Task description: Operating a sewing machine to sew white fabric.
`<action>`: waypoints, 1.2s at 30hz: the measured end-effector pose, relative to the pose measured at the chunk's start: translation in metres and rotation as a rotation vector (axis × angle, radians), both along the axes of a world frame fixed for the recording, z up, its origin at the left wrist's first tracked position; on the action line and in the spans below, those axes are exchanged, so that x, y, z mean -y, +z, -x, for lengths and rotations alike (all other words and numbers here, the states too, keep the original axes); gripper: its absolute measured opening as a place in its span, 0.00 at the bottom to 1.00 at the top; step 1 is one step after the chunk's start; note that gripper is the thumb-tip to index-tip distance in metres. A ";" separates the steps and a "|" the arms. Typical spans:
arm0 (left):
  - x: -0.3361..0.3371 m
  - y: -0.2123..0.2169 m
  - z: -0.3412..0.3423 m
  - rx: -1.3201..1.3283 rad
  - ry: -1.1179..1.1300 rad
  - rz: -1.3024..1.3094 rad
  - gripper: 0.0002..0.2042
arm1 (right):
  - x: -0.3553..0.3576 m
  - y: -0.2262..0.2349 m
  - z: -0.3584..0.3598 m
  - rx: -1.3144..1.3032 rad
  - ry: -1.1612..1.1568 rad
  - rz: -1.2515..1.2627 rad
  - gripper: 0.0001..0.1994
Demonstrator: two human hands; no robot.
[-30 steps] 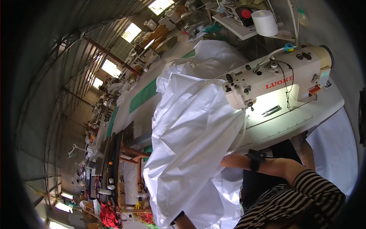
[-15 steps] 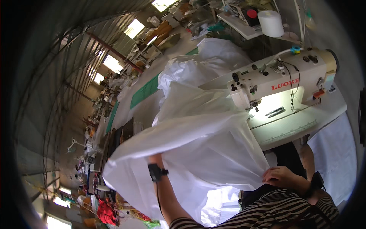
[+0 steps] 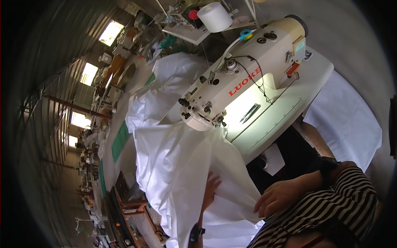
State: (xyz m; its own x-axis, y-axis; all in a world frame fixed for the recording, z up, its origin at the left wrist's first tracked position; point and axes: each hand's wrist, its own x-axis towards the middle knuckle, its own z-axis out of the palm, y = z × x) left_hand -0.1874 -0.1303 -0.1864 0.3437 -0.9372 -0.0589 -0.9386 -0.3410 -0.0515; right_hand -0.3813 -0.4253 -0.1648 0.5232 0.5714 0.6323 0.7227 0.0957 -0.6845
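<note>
A large sheet of thin white fabric (image 3: 173,165) hangs in folds over the near-left side of a sewing machine (image 3: 244,78), running up to its needle area. Against the fabric lies my left hand (image 3: 211,191), fingers stretched apart, with part of it behind a fold. My right hand (image 3: 278,198) is at the fabric's right edge, its fingers bent and closed on that edge. Thread snips (image 3: 250,112) rest on the lit machine bed, beneath the arm and to the right of the needle.
A white thread cone (image 3: 215,17) stands behind the machine. More white cloth (image 3: 345,118) hangs at the right. A wooden frame (image 3: 140,211) stands at the lower left, beside the long table with green strips (image 3: 120,141). Windows line the far left wall.
The view has turned, so the machine appears further left and more tilted. My left hand has come out from under the fabric's fold toward the right, and the fabric has bunched up.
</note>
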 end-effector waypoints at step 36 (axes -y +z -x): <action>-0.053 0.051 0.080 -0.396 0.890 0.765 0.18 | 0.038 -0.205 0.065 -0.841 -0.690 0.661 0.16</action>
